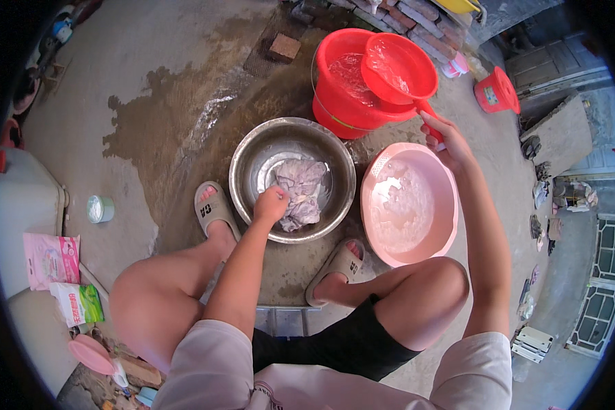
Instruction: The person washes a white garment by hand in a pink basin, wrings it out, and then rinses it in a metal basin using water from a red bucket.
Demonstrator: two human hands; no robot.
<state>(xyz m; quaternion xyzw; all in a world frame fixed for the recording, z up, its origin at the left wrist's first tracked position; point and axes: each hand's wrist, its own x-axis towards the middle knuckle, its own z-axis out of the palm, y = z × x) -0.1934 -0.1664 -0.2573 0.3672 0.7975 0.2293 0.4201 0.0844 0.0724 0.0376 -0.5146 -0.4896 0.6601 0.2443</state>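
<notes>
My right hand (448, 141) grips the handle of a red plastic dipper (400, 66), which holds water and sits over the right rim of a big red bucket (333, 110). Water fills much of that bucket. A wide stainless steel basin (241, 169) stands between my feet. In it lies a bunched, wet, greyish-purple cloth (302, 179). My left hand (271, 205) is closed at the cloth's left edge, seemingly holding a bit of it; the fingertips are partly hidden. To the right, below my right hand, stands a pink plastic basin (441, 225) of sudsy water.
Wet concrete floor (169, 107) spreads to the left, with a brick (284, 47) at the back. Stacked bricks (415, 20) stand behind the bucket. A small tub (100, 209) and detergent bags (54, 261) are at the left. Another red bucket (496, 91) stands far right.
</notes>
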